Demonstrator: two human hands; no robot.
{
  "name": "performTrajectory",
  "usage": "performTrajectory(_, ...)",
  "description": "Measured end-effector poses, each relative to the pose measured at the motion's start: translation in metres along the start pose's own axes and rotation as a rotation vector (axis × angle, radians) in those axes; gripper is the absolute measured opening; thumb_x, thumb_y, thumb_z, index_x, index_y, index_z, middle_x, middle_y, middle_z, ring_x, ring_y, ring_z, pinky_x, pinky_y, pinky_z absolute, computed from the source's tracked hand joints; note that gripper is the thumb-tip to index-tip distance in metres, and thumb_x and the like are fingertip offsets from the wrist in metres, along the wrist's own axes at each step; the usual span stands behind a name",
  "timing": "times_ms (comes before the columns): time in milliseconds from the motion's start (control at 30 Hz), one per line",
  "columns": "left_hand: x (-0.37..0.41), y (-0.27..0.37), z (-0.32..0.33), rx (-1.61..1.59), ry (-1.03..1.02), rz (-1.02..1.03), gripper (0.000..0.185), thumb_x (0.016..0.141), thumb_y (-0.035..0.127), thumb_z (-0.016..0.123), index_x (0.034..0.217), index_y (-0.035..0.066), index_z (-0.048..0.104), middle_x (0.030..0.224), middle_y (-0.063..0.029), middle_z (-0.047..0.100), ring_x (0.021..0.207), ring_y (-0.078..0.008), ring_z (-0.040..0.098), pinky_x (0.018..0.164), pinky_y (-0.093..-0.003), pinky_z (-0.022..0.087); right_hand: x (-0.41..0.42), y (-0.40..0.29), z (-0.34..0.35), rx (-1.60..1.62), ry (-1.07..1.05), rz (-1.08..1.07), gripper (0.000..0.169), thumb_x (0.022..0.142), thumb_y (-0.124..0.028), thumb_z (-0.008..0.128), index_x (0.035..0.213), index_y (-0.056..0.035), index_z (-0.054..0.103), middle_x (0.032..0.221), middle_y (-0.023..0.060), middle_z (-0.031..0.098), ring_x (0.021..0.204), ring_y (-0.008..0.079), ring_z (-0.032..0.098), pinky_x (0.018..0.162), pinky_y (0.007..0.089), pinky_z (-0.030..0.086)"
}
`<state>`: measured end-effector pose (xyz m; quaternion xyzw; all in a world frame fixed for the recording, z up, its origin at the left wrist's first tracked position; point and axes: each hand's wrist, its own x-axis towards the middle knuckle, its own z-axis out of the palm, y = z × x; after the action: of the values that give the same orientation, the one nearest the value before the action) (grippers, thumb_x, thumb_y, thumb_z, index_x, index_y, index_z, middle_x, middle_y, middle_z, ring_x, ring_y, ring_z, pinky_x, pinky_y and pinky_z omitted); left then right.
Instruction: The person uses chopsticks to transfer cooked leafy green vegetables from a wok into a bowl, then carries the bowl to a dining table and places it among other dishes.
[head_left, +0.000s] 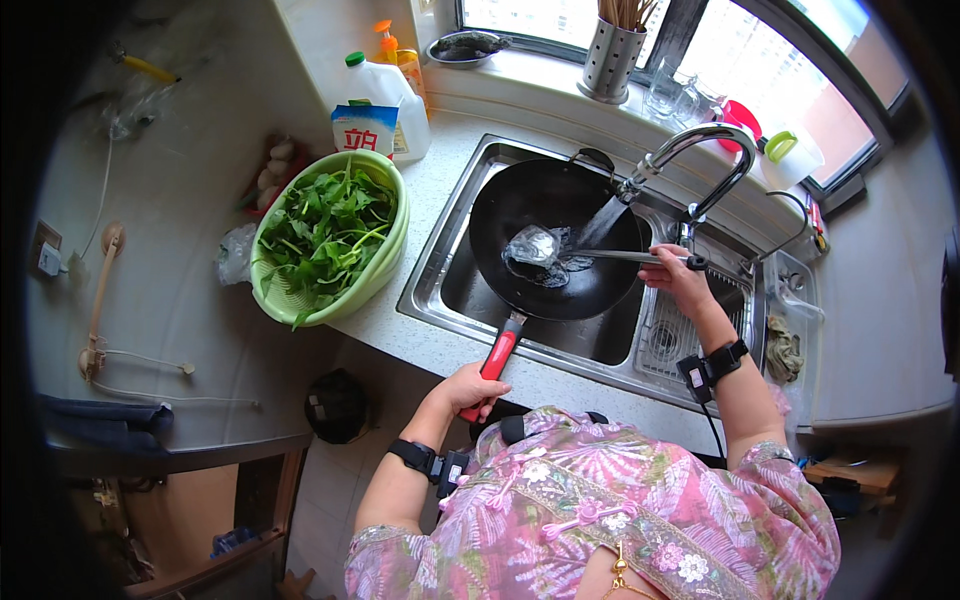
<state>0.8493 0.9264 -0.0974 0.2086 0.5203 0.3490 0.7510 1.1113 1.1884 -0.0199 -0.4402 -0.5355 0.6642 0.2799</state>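
My left hand (474, 391) grips the red handle (501, 356) of a black wok (499, 217), which rests over the larger basin of a steel double sink (450, 304). In my right hand (677, 279) is the long handle of a metal ladle or spatula (536, 246). Its head lies low inside the wok, partly covered by water, so its exact shape is hard to tell. Water (604, 223) runs from the curved chrome faucet (739, 146) into the wok, beside the utensil's head. A little water pools at the wok's bottom.
Left of the sink, a green plastic basket (394, 262) of leafy greens (330, 225) stands at the counter's edge. Behind it are a white jug (382, 90) and a detergent bag (365, 124). A chopstick holder (613, 64) and glasses (667, 90) line the windowsill. A drain rack (697, 322) sits in the smaller basin.
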Motion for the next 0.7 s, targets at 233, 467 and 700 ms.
performTrajectory(233, -0.001, -0.002, 0.001, 0.007, 0.024, -0.006, 0.022, 0.072, 0.011, 0.063, 0.076, 0.004, 0.042, 0.049, -0.0051, 0.046, 0.035, -0.0142, 0.046, 0.032, -0.0297, 0.041, -0.016, -0.062, -0.009, -0.245, 0.090, -0.062, 0.028, 0.085, -0.030, 0.048, 0.086, -0.0039, 0.057, 0.069, 0.0082, 0.060, 0.055, 0.0149, 0.061, 0.046, 0.0225, 0.048)
performTrajectory(467, -0.003, 0.003, 0.003, -0.017, 0.010, 0.002, 0.020, 0.071, 0.012, 0.063, 0.071, 0.004, 0.044, 0.049, -0.0050, 0.047, 0.035, -0.0148, 0.047, 0.032, -0.0292, 0.041, -0.008, -0.075, -0.016, -0.306, 0.020, 0.067, 0.032, 0.083, -0.035, 0.048, 0.083, -0.0042, 0.056, 0.066, 0.0104, 0.060, 0.052, 0.0167, 0.060, 0.046, 0.0248, 0.049)
performTrajectory(700, 0.000, 0.000, 0.000, -0.038, 0.000, -0.008, 0.022, 0.070, 0.010, 0.064, 0.077, 0.005, 0.043, 0.050, -0.0041, 0.047, 0.034, -0.0143, 0.046, 0.031, -0.0288, 0.039, -0.002, -0.009, 0.019, 0.063, 0.065, -0.011, 0.026, 0.085, -0.028, 0.046, 0.092, -0.0047, 0.056, 0.076, 0.0102, 0.061, 0.064, 0.0172, 0.062, 0.054, 0.0252, 0.050)
